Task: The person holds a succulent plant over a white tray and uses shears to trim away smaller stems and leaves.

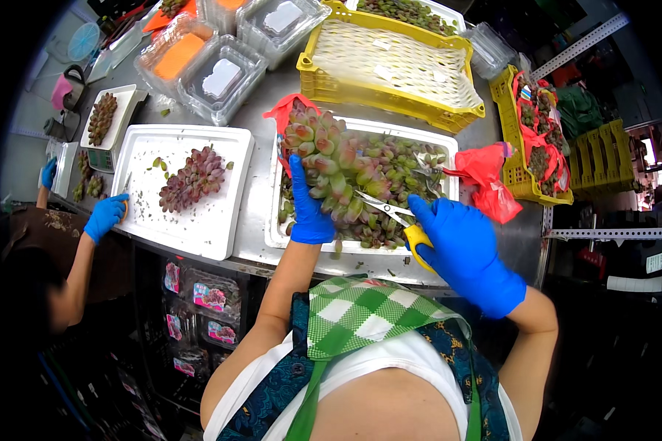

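Note:
My left hand (309,212), in a blue glove, holds up a bunch of red-green grapes (331,151) from its left side. Yellow-handled scissors (397,215) are in my right hand (458,242), also gloved in blue, with the blades at the bunch's lower right. Whether the tips touch a grape cannot be told. Beneath the bunch, many loose grapes (378,234) lie in a white tray (450,151). Red plastic wrapping (289,107) shows behind the bunch, and a crumpled red bag (488,176) lies at the tray's right.
At left, a white tray (198,138) holds a dark red bunch (193,179); a co-worker's gloved hand (107,215) with scissors rests at its edge. Clear plastic boxes (220,80) and a yellow crate (391,96) stand behind. Another yellow crate (510,132) of bagged grapes is at right.

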Demonstrator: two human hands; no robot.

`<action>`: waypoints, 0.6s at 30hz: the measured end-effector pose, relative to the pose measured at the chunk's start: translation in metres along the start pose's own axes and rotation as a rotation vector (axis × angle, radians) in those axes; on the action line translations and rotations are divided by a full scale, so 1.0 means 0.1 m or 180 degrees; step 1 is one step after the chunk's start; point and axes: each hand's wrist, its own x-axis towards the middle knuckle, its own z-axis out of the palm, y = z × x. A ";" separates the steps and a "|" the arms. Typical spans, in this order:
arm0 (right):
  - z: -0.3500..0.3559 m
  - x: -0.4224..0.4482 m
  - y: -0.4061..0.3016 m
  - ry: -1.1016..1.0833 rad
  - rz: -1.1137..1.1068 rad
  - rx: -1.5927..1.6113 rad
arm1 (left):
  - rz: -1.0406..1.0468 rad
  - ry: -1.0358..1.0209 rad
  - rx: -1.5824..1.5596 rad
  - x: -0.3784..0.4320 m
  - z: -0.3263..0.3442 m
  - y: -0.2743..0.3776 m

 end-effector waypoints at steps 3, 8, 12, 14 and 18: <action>-0.10 0.08 -0.09 0.0073 -0.0020 -0.0437 | 0.0057 0.0175 -0.0102 -0.03 0.03 -0.02; -0.09 0.15 -0.20 0.0343 0.0011 -0.0774 | 0.0107 0.0099 -0.0088 -0.10 0.06 -0.03; -0.16 0.19 -0.22 0.0552 -0.0411 -0.0428 | 0.0306 0.0284 0.0035 -0.13 0.18 -0.02; -0.19 0.20 -0.24 0.0576 -0.0448 -0.0436 | 0.0350 0.0148 0.0055 -0.11 0.05 -0.03; -0.17 0.19 -0.26 0.0311 -0.0086 -0.0401 | 0.0099 0.0148 0.0013 -0.07 -0.02 -0.01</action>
